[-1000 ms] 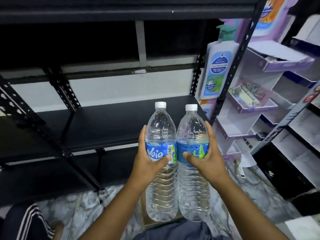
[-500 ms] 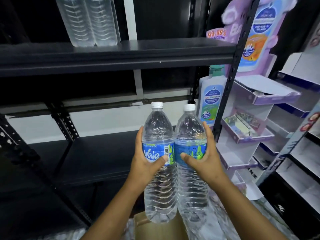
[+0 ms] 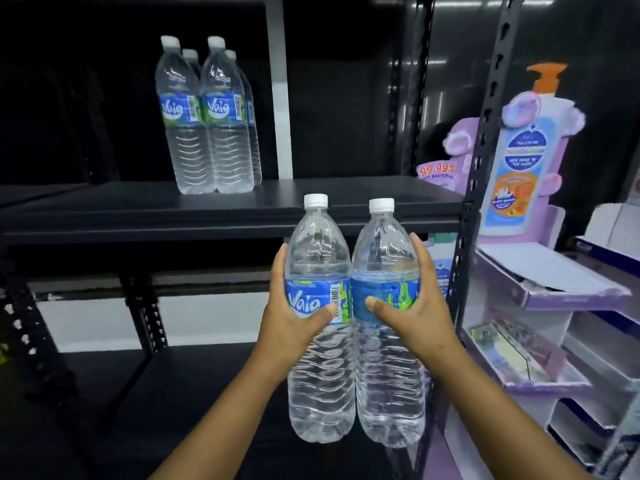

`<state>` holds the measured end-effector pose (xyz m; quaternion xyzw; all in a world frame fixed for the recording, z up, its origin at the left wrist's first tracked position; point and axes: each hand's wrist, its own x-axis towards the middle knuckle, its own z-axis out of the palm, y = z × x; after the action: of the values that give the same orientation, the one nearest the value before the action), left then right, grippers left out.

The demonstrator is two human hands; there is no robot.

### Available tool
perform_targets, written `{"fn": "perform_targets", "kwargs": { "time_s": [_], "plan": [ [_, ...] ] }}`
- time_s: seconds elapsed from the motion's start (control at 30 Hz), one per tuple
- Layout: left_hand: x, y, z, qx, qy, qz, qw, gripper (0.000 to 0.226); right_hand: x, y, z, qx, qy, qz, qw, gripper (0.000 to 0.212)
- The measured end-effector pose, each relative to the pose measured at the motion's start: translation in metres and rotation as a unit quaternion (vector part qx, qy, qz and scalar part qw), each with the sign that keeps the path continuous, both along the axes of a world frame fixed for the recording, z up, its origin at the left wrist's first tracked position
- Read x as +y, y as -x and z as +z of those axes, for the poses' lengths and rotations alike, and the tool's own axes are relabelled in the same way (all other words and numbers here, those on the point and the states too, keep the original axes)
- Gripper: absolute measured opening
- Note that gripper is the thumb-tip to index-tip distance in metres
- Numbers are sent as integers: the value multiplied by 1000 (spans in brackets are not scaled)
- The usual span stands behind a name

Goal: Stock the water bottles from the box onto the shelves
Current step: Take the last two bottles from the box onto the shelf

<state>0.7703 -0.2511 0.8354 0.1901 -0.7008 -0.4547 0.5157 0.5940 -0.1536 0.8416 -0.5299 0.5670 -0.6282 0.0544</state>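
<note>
Two held bottles (image 3: 353,323) (one per hand); four shelved bottles (image 3: 211,133).

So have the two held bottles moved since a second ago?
Yes. The two held bottles have risen: caps once level with the lower shelf now reach the upper shelf.

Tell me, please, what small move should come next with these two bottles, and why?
Probably lift both held bottles higher: their caps sit about level with the upper shelf, their bases well below, and bare shelf lies right of the stocked bottles.
</note>
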Motion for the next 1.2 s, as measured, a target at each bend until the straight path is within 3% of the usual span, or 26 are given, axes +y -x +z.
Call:
{"fn": "perform_targets", "kwargs": {
  "time_s": [0.77,1.2],
  "plan": [
    [-24,24,156,44,150,38,987,100,-32,22,151,43,146,18,988,97],
    [-45,41,225,63,203,82,974,97,-55,38,226,88,175,10,981,95]
  ]
}}
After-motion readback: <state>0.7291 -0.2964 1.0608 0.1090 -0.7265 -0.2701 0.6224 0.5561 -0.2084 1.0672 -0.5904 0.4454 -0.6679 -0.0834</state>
